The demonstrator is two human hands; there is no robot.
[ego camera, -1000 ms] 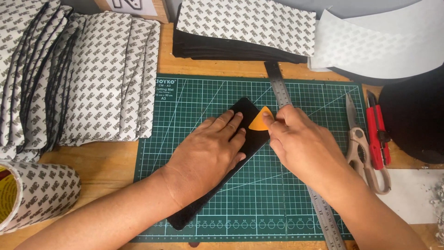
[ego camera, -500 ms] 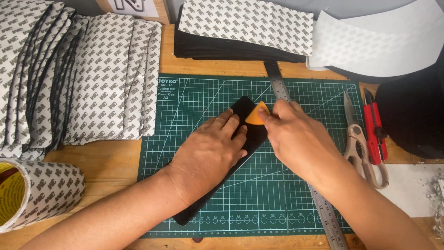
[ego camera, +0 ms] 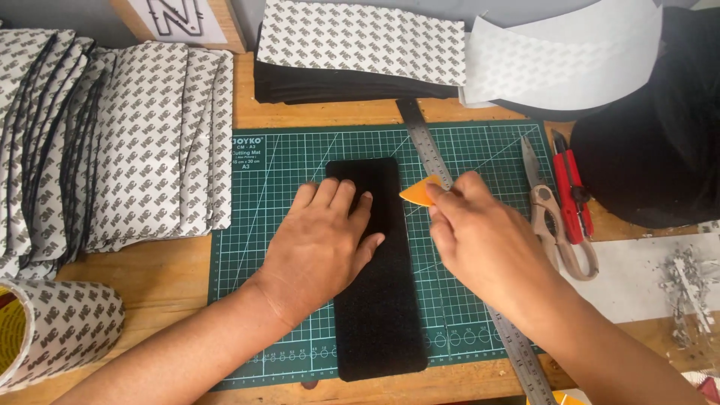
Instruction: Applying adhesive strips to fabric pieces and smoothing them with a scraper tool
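Observation:
A long black fabric strip (ego camera: 379, 315) lies lengthwise on the green cutting mat (ego camera: 480, 150). My left hand (ego camera: 322, 244) rests flat on its upper half, fingers spread and pressing down. To the right of the strip, my right hand (ego camera: 480, 232) pinches a small orange triangular piece (ego camera: 421, 192) just off the strip's right edge. A steel ruler (ego camera: 431, 150) runs diagonally across the mat and passes under my right hand.
Stacks of patterned backing sheets (ego camera: 112, 142) fill the left side, with a tape roll (ego camera: 52, 330) at the lower left. Black pieces under a patterned sheet (ego camera: 360, 45) lie at the back. Scissors (ego camera: 555, 217), a red cutter (ego camera: 574, 187) and a black cap (ego camera: 660, 135) sit on the right.
The black strip has turned from a diagonal lie to straight up and down on the mat. My right hand with the orange piece has moved off the strip to its right.

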